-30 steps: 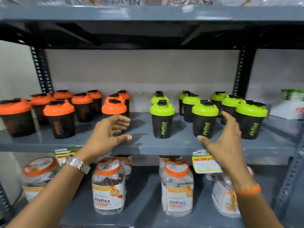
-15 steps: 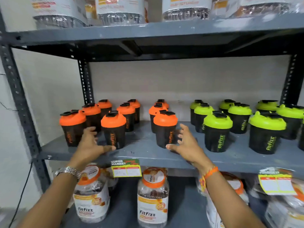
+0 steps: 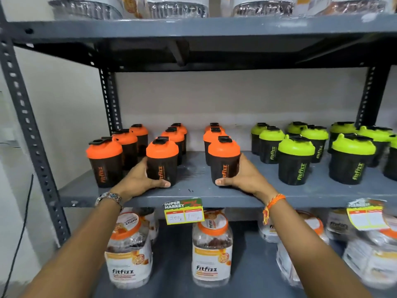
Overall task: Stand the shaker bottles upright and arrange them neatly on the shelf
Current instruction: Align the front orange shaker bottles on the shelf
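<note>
Black shaker bottles stand upright on the grey middle shelf (image 3: 193, 194). Several have orange lids on the left and several have green lids (image 3: 296, 160) on the right. My left hand (image 3: 139, 179) wraps the base of the front orange-lidded shaker (image 3: 162, 160) of the middle column. My right hand (image 3: 242, 177) grips the lower part of the front orange-lidded shaker (image 3: 224, 162) of the neighbouring column. Both bottles rest on the shelf. Another orange-lidded shaker (image 3: 105, 162) stands at the front left corner.
Clear Fitfizz jars (image 3: 211, 250) with orange lids fill the shelf below. Yellow price tags (image 3: 183, 211) hang from the shelf's front edge. More jars sit on the top shelf (image 3: 193, 26). A perforated upright post (image 3: 25, 125) stands at the left.
The view has shifted left towards the orange-lidded bottles. Both hands reached in with fingers apart and have now closed on the two front orange-lidded shakers.
</note>
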`<state>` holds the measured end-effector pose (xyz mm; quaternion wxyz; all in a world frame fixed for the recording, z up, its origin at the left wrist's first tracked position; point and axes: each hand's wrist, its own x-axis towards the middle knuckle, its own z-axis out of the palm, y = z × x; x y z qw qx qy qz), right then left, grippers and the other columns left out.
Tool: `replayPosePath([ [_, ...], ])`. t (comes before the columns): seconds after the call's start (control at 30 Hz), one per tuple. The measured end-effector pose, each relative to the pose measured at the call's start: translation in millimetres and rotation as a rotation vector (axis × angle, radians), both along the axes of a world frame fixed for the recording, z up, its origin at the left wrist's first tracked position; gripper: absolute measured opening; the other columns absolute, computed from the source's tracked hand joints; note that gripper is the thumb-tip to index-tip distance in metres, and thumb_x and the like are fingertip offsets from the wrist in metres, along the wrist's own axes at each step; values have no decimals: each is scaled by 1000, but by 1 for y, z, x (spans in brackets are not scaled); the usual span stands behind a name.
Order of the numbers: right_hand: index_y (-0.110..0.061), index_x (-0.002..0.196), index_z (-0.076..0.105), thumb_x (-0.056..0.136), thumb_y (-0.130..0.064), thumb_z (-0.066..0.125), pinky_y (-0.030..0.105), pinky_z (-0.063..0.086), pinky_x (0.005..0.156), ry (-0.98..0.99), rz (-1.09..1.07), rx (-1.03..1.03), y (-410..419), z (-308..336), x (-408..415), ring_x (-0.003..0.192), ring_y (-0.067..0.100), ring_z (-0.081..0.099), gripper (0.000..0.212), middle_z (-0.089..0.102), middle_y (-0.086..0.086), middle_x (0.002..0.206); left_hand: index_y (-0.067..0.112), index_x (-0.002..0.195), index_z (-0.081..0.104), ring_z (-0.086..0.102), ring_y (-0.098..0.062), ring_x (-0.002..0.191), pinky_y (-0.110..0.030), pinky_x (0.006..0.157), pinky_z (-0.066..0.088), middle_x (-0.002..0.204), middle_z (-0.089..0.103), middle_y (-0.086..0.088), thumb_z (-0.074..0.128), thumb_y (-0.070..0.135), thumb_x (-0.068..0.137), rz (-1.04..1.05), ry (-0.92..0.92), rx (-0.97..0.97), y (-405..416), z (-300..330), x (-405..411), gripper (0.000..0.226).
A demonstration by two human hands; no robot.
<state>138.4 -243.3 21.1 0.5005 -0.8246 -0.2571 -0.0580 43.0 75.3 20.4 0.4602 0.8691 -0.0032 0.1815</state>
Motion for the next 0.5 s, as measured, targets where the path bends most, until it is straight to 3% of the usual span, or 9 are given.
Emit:
replayPosePath([
  [0.17, -16, 134, 51, 67, -1, 90, 49, 52, 106, 105, 79, 116, -9, -2, -5, 118, 23, 67, 79, 67, 9, 129, 42, 128, 47, 61, -5, 119, -34, 108, 46, 125, 63, 17, 95, 17, 63, -54, -11, -4, 11, -10, 1, 84],
  [0.33, -21, 127, 52, 70, 2, 88, 38, 56, 98, 126, 93, 114, -7, -1, -11, 117, 22, 67, 71, 69, 2, 121, 43, 124, 50, 68, 1, 106, -28, 97, 51, 120, 66, 17, 93, 14, 65, -67, -24, -15, 14, -13, 4, 78],
  [0.5, -18, 135, 50, 68, -9, 92, 46, 53, 104, 104, 42, 71, -5, 0, -15, 118, 22, 65, 80, 67, 5, 128, 47, 111, 53, 67, 12, 93, -8, 75, 51, 113, 66, 17, 93, 14, 64, -58, -26, 7, 14, -14, 4, 70],
])
